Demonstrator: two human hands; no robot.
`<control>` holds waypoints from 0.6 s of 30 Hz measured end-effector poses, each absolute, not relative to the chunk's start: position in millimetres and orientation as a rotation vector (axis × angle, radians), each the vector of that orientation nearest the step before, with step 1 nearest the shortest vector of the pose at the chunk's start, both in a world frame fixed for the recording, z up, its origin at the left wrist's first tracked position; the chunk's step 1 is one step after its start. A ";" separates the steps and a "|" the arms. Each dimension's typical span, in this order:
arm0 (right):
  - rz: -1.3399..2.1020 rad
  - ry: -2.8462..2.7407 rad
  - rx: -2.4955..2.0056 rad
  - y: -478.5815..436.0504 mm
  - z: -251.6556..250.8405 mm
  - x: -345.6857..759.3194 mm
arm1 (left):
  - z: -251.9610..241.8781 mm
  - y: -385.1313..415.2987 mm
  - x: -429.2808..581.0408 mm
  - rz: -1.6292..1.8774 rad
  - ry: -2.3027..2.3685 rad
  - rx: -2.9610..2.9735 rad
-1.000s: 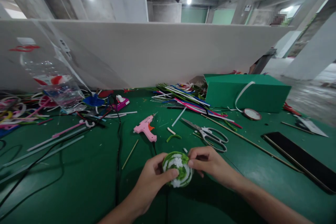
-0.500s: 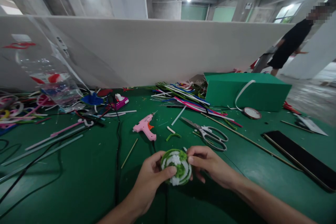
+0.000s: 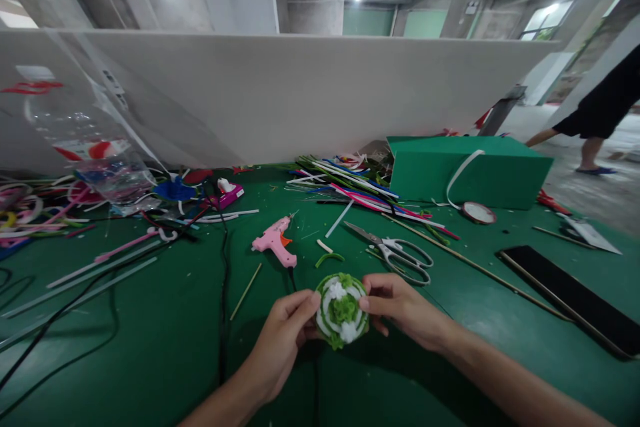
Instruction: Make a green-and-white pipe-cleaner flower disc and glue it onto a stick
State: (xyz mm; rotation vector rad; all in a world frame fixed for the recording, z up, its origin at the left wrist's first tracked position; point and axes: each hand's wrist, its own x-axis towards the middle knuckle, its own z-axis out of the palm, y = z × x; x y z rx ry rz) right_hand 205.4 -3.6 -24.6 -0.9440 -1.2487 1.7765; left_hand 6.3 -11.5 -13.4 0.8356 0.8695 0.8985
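A round green-and-white fuzzy coil (image 3: 343, 310), apparently of pipe cleaners, is held up over the green table between my hands. My left hand (image 3: 287, 330) grips its left edge, thumb on the rim and fingers behind. From the right, my right hand (image 3: 400, 310) pinches the opposite edge between thumb and fingers. Beyond them a pink hot glue gun (image 3: 276, 241) lies on its side, its cord running toward me. Grey-handled scissors (image 3: 393, 250) rest to the right of it, blades pointing away to the left. A curved green scrap (image 3: 330, 259) lies between the two.
Colourful pipe cleaners (image 3: 345, 183) are heaped before a green box (image 3: 470, 170). A phone (image 3: 570, 297) and a thin stick (image 3: 475, 263) lie at right. A large plastic bottle (image 3: 85, 127) stands at left among loose strips. Black cords (image 3: 224, 293) cross the table. A person (image 3: 605, 107) walks at far right.
The coil has turned in my hands, and my left thumb has moved from its face to its left rim. The person in the background has come closer at the right edge.
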 end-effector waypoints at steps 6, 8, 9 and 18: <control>1.792 -1.198 -0.972 -3.7 -20.3 204.4 | -12.7 -11.7 6.6 0.933 0.873 0.726; 1.802 -1.164 -0.981 -3.5 -17.7 204.7 | -12.7 -11.7 7.0 0.965 0.866 0.668; 1.803 -1.154 -0.983 -3.5 -16.8 205.0 | -12.7 -11.7 7.0 0.971 0.853 0.666; 1.766 -1.177 -0.980 -3.4 -20.8 204.1 | -15.2 -11.4 5.4 0.903 0.831 0.925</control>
